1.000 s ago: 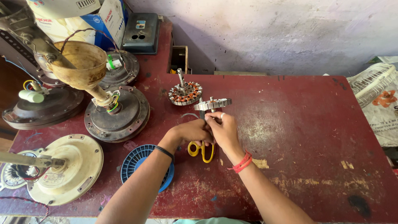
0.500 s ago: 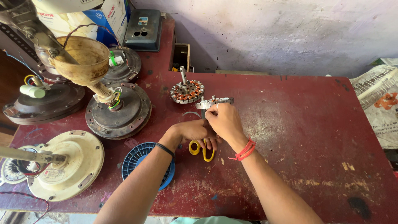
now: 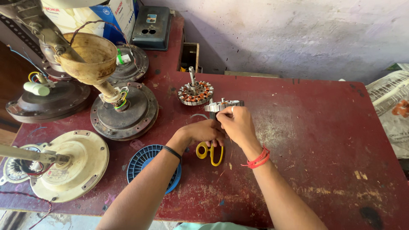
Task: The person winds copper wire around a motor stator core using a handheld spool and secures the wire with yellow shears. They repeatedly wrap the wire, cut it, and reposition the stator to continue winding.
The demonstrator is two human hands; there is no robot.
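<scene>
Resting at table centre, the metal motor core (image 3: 224, 104) is gripped by the right hand (image 3: 237, 125) and steadied by the closed left hand (image 3: 205, 131); yellow scissors (image 3: 210, 152) lie at 6 o'clock, a wound core (image 3: 195, 92) at 10; firm steady pressure is advised

My left hand (image 3: 204, 131) and right hand (image 3: 237, 124) meet at the table (image 3: 315, 140) centre, the stator core (image 3: 223, 105) at their twelve o'clock and the scissors (image 3: 209, 151) at six. A wound stator (image 3: 195, 91) lies at eleven, motor housings (image 3: 123, 111) at nine to ten, and a round grille (image 3: 147, 159) at eight.
</scene>
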